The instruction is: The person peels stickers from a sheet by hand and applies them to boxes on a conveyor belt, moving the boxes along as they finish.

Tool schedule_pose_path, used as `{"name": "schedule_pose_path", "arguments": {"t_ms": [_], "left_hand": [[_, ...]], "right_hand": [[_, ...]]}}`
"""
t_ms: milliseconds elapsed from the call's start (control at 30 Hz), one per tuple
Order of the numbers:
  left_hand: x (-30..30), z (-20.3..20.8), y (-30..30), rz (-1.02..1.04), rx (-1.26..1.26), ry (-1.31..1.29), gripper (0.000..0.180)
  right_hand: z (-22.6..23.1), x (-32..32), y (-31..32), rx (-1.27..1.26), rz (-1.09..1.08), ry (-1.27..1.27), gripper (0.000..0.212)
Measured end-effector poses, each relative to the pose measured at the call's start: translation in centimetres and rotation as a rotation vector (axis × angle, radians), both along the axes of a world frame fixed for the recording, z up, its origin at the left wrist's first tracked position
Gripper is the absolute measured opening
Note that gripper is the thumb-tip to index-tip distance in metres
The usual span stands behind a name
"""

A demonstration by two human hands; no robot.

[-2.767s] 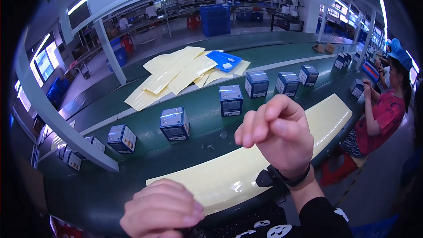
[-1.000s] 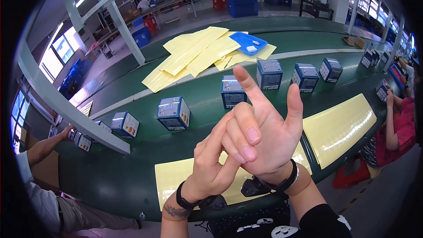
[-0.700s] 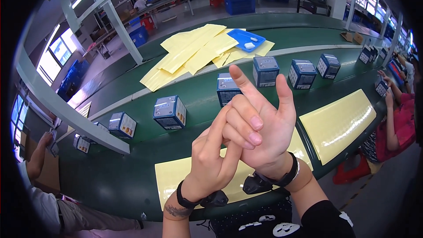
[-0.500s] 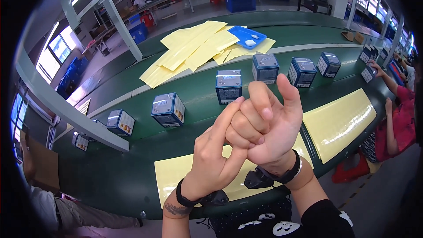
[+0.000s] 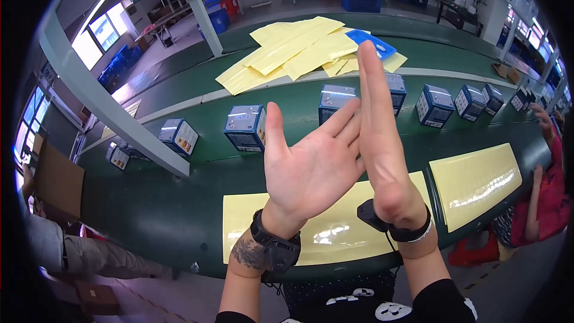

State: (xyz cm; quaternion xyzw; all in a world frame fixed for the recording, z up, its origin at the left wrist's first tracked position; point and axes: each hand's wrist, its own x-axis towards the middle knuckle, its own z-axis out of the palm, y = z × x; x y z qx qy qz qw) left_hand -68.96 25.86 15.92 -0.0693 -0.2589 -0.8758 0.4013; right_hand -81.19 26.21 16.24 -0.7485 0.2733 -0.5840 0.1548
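My left hand (image 5: 308, 173) is held palm up with its thumb apart and its fingers stretched out. Upright and edge-on, my right hand (image 5: 382, 137) has straight flat fingers and stands against or just over the left fingertips; whether they touch, I cannot tell. Neither holds anything. Both wrists wear black bands with small black devices. Below them a glossy yellow sheet (image 5: 326, 245) lies along the near edge of the green bench (image 5: 143, 221). Beyond the hands, blue boxes (image 5: 244, 128) stand in a row; the right hand partly covers one box (image 5: 397, 93).
A second yellow sheet (image 5: 476, 185) lies to the right. Farther back are a pile of yellow sheets (image 5: 299, 48) and a blue tray (image 5: 388, 52). A grey post (image 5: 113, 104) rises on the left. A co-worker's hand (image 5: 544, 124) is at the far right; another person stands left.
My hands were clasped, the left fingers around the curled right hand; now they have parted and both are stretched flat. The view has shifted, so the bench scene sits differently.
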Motion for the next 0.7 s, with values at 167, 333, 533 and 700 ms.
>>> {"name": "schedule_pose_path", "arguments": {"t_ms": [167, 333, 533, 700], "left_hand": [[0.0, 0.0, 0.3, -0.171, 0.24, 0.439, 0.107], [-1.6, -0.3, 0.2, -0.177, 0.087, 0.406, 0.095], [-2.1, -1.3, -0.3, -0.147, -0.104, 0.352, 0.083], [-3.6, -2.9, -1.6, -0.158, -0.252, 0.319, 0.074]], "right_hand": [[-0.6, 1.5, 0.2, -0.097, -0.333, 0.498, 0.103], [-0.6, 0.9, 1.3, -0.098, -0.274, 0.525, 0.088], [0.0, 1.4, 3.1, -0.253, -0.4, 0.609, 0.083], [-3.8, 0.9, 2.0, -0.364, -0.585, 0.586, 0.085]]}}
